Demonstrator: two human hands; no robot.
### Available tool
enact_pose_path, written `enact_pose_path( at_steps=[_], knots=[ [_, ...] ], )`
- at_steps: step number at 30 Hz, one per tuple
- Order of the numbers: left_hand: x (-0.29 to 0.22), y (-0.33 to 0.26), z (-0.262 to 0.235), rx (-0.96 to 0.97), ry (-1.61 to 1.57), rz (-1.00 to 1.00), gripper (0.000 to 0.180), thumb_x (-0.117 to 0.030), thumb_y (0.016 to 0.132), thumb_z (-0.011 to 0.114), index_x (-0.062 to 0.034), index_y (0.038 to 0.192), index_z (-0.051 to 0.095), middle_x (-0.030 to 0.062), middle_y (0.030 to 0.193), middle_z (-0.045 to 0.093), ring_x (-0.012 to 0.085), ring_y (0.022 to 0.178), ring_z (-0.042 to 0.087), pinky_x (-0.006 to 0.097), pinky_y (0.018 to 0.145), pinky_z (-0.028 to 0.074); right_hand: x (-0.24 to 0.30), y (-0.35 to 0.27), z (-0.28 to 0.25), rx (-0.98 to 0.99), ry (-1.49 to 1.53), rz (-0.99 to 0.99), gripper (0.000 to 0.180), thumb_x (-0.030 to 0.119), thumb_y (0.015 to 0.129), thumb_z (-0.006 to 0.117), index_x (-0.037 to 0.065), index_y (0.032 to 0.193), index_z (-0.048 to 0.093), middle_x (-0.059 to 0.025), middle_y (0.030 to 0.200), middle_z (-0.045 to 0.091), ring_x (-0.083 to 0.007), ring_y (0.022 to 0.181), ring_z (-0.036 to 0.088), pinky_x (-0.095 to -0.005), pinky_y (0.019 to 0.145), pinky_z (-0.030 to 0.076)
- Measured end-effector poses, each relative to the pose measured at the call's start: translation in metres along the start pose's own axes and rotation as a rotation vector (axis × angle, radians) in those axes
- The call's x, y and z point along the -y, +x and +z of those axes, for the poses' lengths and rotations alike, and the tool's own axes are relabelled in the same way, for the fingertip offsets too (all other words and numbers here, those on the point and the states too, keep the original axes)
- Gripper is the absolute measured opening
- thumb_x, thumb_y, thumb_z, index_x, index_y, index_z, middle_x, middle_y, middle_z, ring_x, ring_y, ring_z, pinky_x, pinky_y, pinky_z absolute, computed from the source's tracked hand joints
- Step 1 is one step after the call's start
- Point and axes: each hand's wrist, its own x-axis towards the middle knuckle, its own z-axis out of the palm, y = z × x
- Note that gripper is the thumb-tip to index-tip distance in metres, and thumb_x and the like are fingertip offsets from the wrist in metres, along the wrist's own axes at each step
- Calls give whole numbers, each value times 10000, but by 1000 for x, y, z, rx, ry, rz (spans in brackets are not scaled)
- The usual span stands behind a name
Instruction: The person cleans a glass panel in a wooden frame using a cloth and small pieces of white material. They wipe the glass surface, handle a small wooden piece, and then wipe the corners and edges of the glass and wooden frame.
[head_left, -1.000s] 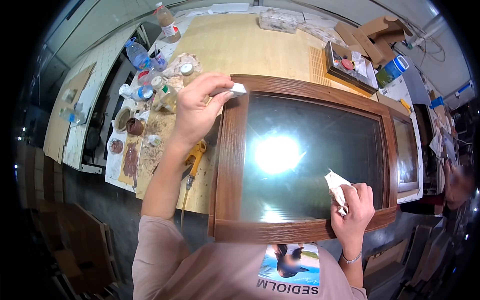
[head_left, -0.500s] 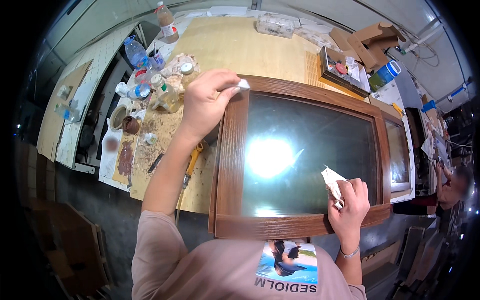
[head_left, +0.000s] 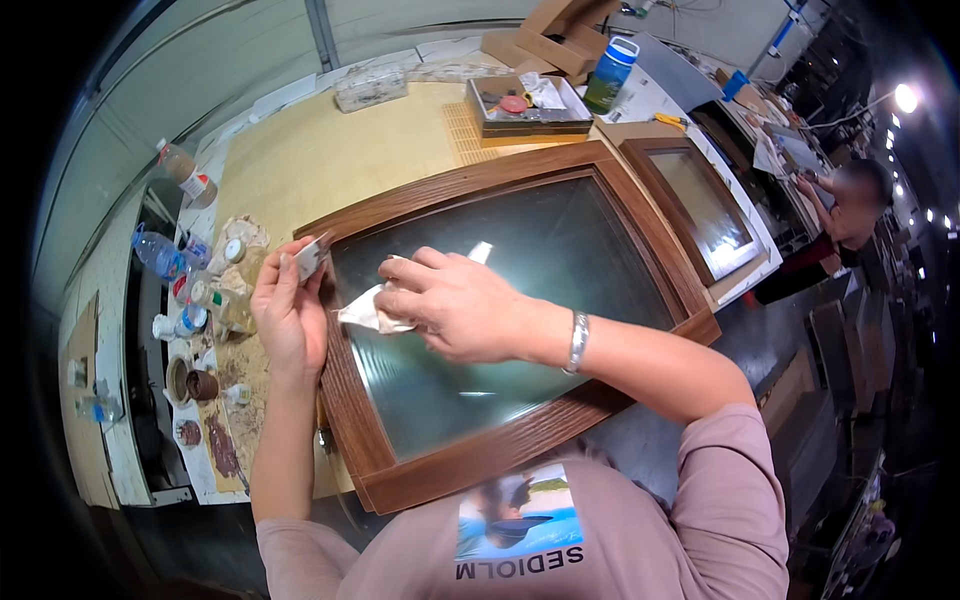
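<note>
A brown wood-grain frame (head_left: 348, 410) with a dark glass pane (head_left: 450, 405) lies in front of me, tilted across the bench. My left hand (head_left: 288, 315) is at its upper left corner, fingers pinched on a small flat whitish piece (head_left: 311, 259) whose kind I cannot make out. Over the left part of the glass, my right hand (head_left: 450, 308) grips a crumpled white cloth (head_left: 364, 313), close to the left hand. Part of the cloth is hidden under the fingers. Whether it touches the glass I cannot tell.
Bottles (head_left: 160, 252), jars and a brown pot (head_left: 202, 386) crowd the bench's left side. Beyond the frame are an open box of odds and ends (head_left: 530, 112) and a blue-lidded bottle (head_left: 611, 75). A smaller framed pane (head_left: 695, 210) lies right; a co-worker (head_left: 845, 215) stands farther off.
My right hand has carried the cloth leftward and away from me across the glass. The left hand has turned upright at the corner. The whole view has shifted, with the frame now slanted.
</note>
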Motion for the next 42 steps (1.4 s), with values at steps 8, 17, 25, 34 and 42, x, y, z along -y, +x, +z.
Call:
enact_pose_path(
  at_steps=[8,17,25,34,42],
  knots=[
    [0,-2,6,30,64,18,164,-116,1018,581,1,1126,622,155,1192,668,236,1114,630,387,1010,474,-165,-70,-119,-84,-834,454,140,82,803,686,38,920,749,-143,1069,646,-323,1037,605,-416,905,529],
    [-5,-1,-5,4,174,15,210,-128,1024,562,16,1168,612,161,1212,653,251,1141,621,381,984,502,-121,-68,-67,46,-377,41,468,-65,763,613,119,1189,670,-142,1221,634,-329,1155,585,-432,984,499],
    [-61,-33,-86,-514,215,235,210,-231,1012,603,-41,989,689,75,897,692,145,667,642,295,628,523,-144,-188,-183,-198,150,704,330,38,943,526,-65,1239,631,-121,1214,659,-195,1145,606,-306,1024,437],
    [-11,-158,-298,-1267,789,-116,352,-351,945,680,-15,839,689,61,717,649,135,578,570,304,492,445,-168,-251,-211,-179,305,842,388,79,953,536,-95,1296,582,-110,1197,646,-159,1064,610,-296,957,464],
    [-25,-146,-330,-1166,1590,-276,430,-467,918,611,-63,946,756,221,855,718,405,873,681,487,834,510,-133,-213,-182,-75,239,776,371,28,953,519,-81,1300,591,-105,1206,643,-153,1083,603,-288,972,451]
  ],
)
